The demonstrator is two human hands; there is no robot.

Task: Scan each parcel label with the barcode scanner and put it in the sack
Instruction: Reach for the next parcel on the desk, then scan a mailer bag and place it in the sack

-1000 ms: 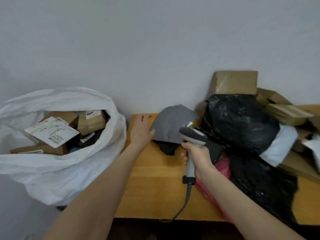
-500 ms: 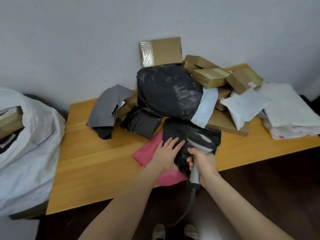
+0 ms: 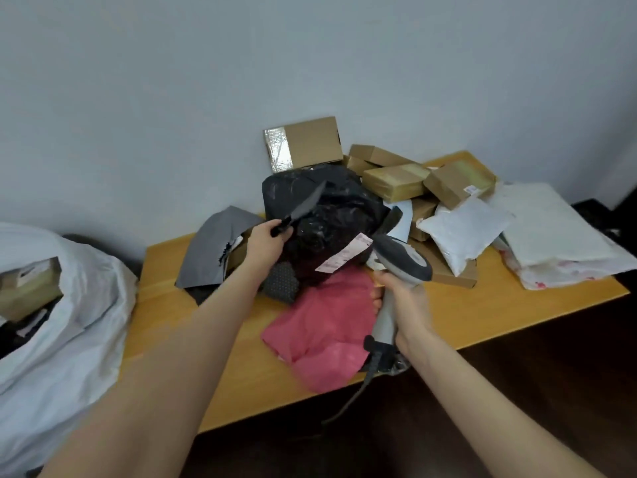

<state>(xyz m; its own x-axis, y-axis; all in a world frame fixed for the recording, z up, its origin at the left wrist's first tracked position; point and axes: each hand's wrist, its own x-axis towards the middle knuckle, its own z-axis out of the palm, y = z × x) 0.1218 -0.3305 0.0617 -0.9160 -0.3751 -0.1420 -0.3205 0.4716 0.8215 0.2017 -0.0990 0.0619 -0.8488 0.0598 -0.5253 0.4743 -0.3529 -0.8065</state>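
My left hand [image 3: 265,241] grips a corner of a black plastic parcel [image 3: 324,250] and holds it lifted above the wooden table [image 3: 220,360]. A white and pink label [image 3: 344,257] shows on the parcel's lower side. My right hand [image 3: 401,298] holds the grey barcode scanner [image 3: 400,262] by its handle, its head close to that label. A pink mailer [image 3: 324,332] lies under the lifted parcel. The white sack [image 3: 69,326] stands open at the left with boxes inside.
A grey mailer [image 3: 213,250] lies at the table's back left. Several cardboard boxes [image 3: 396,177], a big black bag [image 3: 303,188] and white mailers [image 3: 465,229] are piled at the back and right. The scanner's cable [image 3: 351,398] hangs over the front edge.
My left hand went from lying flat on the black parcel to gripping its corner and lifting it, which turned the label up. The scanner rose with my right hand toward the label.
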